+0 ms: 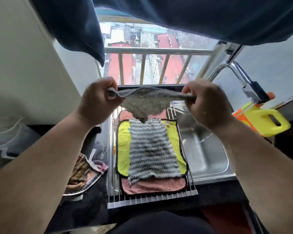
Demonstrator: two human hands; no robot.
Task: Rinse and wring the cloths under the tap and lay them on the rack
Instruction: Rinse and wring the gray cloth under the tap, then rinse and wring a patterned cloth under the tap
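Holding a grey cloth (145,103) stretched by its top edge, up in the air over the far end of the rack (152,198), left hand (98,98) and right hand (208,103) each with fingers (193,88) curled and clamped on a corner. Looks like the laying step. Keep the edge taut and level, lower the hanging tip first, then draw back toward the body to spread it without folds. Expect overlap: not much bare rack beside the striped cloth (152,149), itself lying on a yellow-green cloth (123,146) over a pink cloth (152,184). Keep the right-hand corner from trailing into the sink (205,152). Cannot tell whether wrung enough, nor whether dripping. Cannot make out any water at the tap (243,78). Far end of the rack hidden behind the held cloth; cannot tell whether the pink showing there belongs to the same pink cloth. Upper view blocked by dark hanging fabric (74,31)
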